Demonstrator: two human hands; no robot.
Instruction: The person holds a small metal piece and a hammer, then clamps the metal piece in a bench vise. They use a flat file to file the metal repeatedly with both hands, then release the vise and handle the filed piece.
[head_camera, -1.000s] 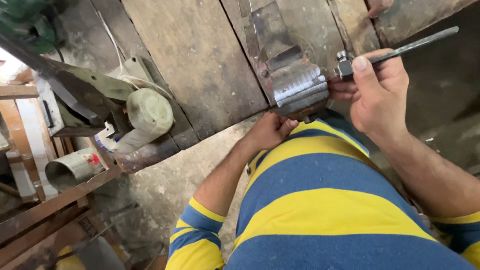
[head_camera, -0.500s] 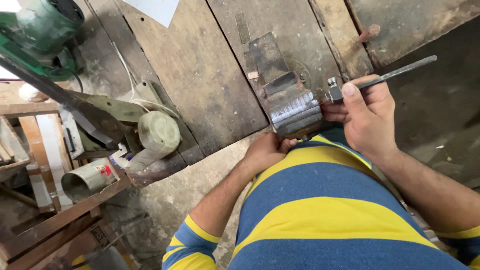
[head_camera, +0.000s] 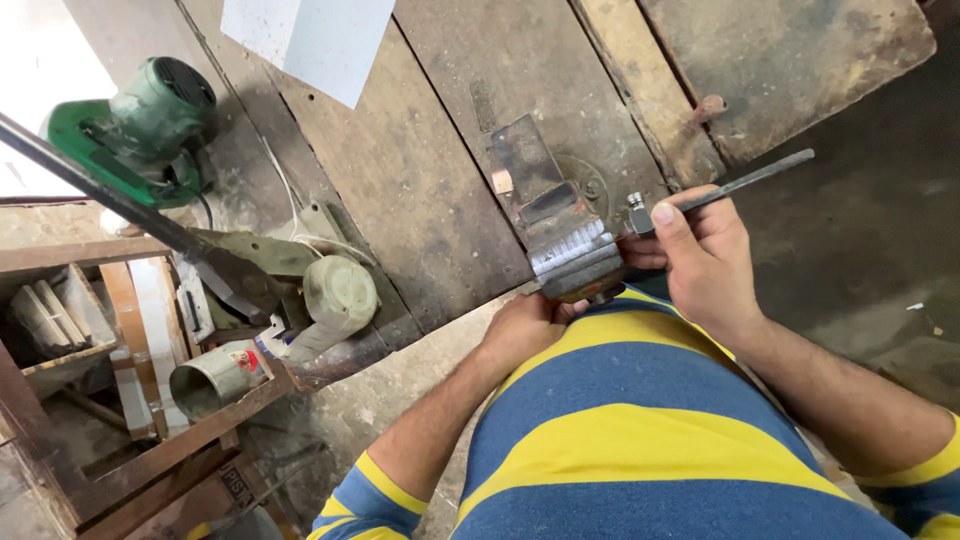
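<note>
While the vise (head_camera: 570, 255) is steadied underneath by the clenched left hand (head_camera: 525, 325), its handle bar (head_camera: 735, 187) is gripped by the right hand (head_camera: 700, 250) for leverage.

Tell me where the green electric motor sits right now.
In the head view the green electric motor sits at the upper left on the worn wooden workbench, left of the white sheet and far from both hands at the steel bench vise.

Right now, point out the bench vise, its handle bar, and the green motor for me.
bench vise (head_camera: 570, 262): head view, on the shiny ribbed body.
handle bar (head_camera: 760, 177): head view, on the bare rod past the right hand (head_camera: 700, 255).
green motor (head_camera: 155, 110): head view, on its rounded housing.
</note>
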